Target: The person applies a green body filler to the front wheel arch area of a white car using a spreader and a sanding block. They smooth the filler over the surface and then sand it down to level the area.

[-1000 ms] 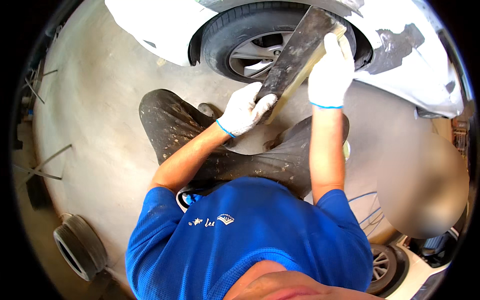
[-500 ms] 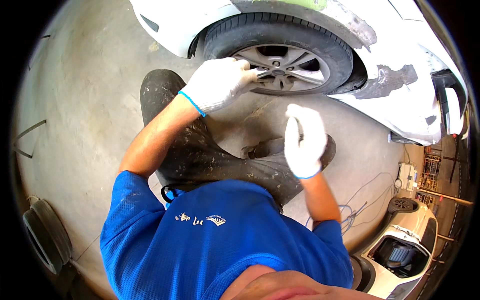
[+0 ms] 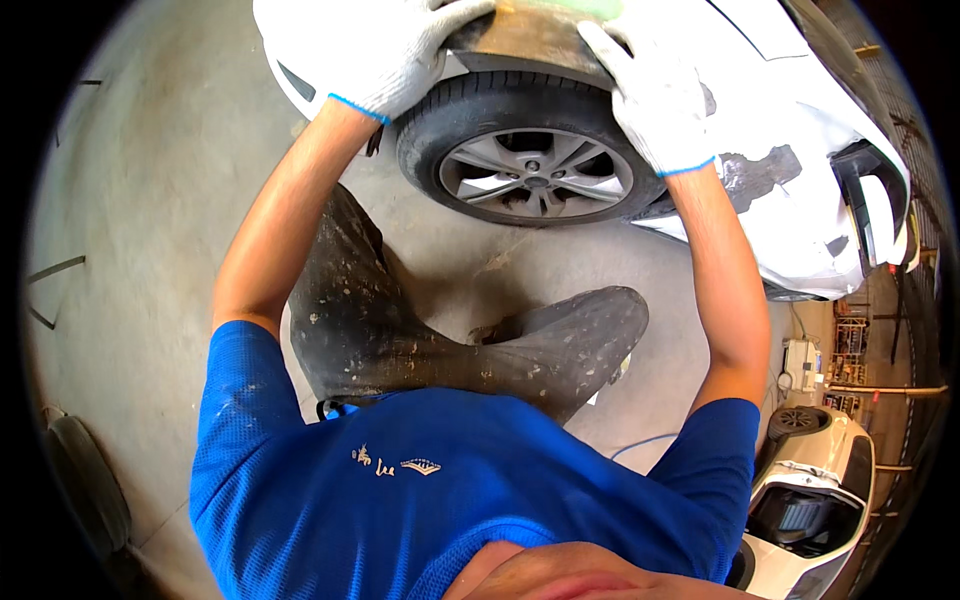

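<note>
My left hand, in a white knit glove with blue cuff, lies on the white car's front wheel arch, left of a pale green patch, its fingers apart. My right hand, gloved the same, rests on the arch farther right, fingers stretched out over the brownish-grey bare area. Some fingertips are hard to make out at the top edge. Below the arch is the tyre with a silver five-spoke rim. Grey scuffed patches mark the white bodywork to the right.
My dark, paint-spattered legs are bent on the concrete floor. A stack of tyres stands at left, with thin metal bars farther up. A blue hose, a second pale car and equipment are at right.
A second ago both hands held a long dark board; it is no longer visible. Both hands have moved up from in front of the wheel onto the arch above it.
</note>
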A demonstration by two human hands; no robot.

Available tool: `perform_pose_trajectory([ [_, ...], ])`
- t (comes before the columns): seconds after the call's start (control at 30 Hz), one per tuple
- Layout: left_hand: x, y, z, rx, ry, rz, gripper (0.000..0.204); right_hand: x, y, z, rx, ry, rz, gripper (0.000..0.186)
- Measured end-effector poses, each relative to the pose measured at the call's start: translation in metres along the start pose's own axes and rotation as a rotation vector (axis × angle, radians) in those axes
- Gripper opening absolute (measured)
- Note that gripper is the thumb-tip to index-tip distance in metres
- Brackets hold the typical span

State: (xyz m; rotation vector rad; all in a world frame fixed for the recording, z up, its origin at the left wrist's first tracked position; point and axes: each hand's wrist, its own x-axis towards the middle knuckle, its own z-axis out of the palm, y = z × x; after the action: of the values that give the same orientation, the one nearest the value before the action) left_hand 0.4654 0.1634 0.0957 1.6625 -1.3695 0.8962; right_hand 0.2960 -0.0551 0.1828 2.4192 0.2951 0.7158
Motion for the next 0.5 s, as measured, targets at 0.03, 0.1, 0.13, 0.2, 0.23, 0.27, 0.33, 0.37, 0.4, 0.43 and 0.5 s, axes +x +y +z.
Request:
perform_pose_trajectory([
  [0.03, 0.004, -0.006, 0.0, 0.051, 0.03, -0.004, 0.059, 0.01, 0.005, 0.009, -0.012, 0.015, -0.007, 0.046],
  [0.1, 0.011, -0.015, 0.011, 0.081, 0.049, -0.041, 0.058, 0.022, 0.015, 0.014, -0.034, 0.018, -0.007, 0.047],
  [0.13, 0.01, -0.018, 0.015, 0.092, 0.045, -0.059, 0.058, 0.027, 0.018, 0.019, -0.038, 0.018, -0.003, 0.047],
  [0.2, 0.008, -0.023, 0.021, 0.106, 0.05, -0.077, 0.058, 0.037, 0.023, 0.023, -0.041, 0.023, -0.009, 0.048],
  [0.23, 0.004, -0.022, 0.024, 0.107, 0.049, -0.089, 0.058, 0.038, 0.023, 0.025, -0.04, 0.021, -0.014, 0.048],
  [0.27, 0.003, -0.023, 0.025, 0.111, 0.054, -0.094, 0.058, 0.039, 0.023, 0.027, -0.039, 0.022, -0.014, 0.048],
  [0.33, 0.001, -0.024, 0.026, 0.12, 0.054, -0.1, 0.058, 0.038, 0.022, 0.028, -0.039, 0.021, -0.018, 0.048],
  [0.37, -0.002, -0.025, 0.027, 0.124, 0.056, -0.108, 0.058, 0.037, 0.02, 0.03, -0.039, 0.019, -0.021, 0.049],
  [0.4, -0.005, -0.026, 0.027, 0.123, 0.05, -0.118, 0.058, 0.032, 0.017, 0.031, -0.037, 0.011, -0.025, 0.049],
  [0.43, -0.007, -0.026, 0.028, 0.116, 0.055, -0.124, 0.058, 0.029, 0.017, 0.031, -0.043, 0.009, -0.03, 0.049],
  [0.5, -0.007, -0.027, 0.03, 0.105, 0.073, -0.135, 0.057, 0.031, 0.015, 0.03, -0.047, 0.012, -0.028, 0.05],
])
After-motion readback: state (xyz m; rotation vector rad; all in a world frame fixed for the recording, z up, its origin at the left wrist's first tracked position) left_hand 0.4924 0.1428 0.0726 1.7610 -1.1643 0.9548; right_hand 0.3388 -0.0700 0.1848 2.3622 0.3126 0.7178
